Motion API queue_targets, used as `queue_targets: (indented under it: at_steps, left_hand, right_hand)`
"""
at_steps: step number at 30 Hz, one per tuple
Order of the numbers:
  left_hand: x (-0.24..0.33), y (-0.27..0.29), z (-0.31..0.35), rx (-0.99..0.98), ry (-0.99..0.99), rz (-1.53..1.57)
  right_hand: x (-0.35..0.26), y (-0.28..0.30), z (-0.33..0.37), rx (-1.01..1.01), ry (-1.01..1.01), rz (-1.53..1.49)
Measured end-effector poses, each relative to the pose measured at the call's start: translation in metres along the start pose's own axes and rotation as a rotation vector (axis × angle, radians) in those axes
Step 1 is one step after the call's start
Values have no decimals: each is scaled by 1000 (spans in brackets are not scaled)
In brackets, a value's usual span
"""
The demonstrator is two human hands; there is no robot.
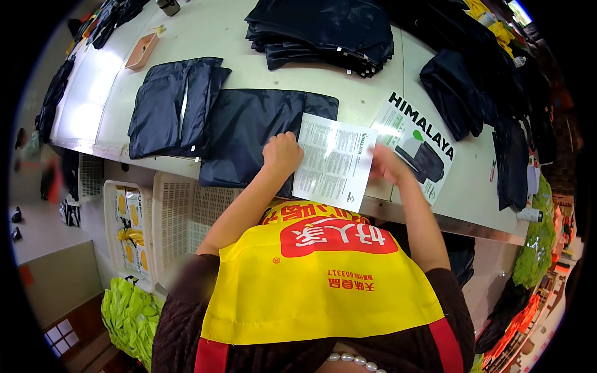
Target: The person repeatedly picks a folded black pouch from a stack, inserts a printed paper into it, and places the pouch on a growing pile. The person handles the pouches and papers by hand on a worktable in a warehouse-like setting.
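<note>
My hands were apart, one at each side of a white printed leaflet (334, 158) at the centre of the frame. My left hand (284, 153) was curled at its left edge, above a folded glossy navy garment (249, 127); my right hand (388, 166), blurred, was by its right edge. I could not tell whether either hand gripped the paper; their placement appeared to steady it. The illustrated product card (424, 163) lay flat at right, seemingly for easy reach. Garment piles lay at left (171, 109) and upper centre (320, 31), apparently stacked for order on the table (273, 76).
</note>
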State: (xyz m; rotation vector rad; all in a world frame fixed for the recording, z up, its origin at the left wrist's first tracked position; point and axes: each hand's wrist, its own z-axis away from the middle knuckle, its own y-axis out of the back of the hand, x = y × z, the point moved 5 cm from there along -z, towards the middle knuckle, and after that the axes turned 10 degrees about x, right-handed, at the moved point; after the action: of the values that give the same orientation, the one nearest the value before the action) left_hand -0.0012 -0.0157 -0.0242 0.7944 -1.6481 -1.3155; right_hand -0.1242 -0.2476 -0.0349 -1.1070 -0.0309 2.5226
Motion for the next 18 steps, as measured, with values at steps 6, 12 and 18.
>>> queue_targets:
  at_steps: [6,12,18]
  left_hand:
    - [7,-5,-1,62,-100,30]
    - [55,21,11,244,-405,226]
    - [75,21,14,262,-521,262]
  right_hand:
    - [60,-1,26,217,303,326]
    - [47,50,51,155,233,111]
    - [35,-7,15,81,291,129]
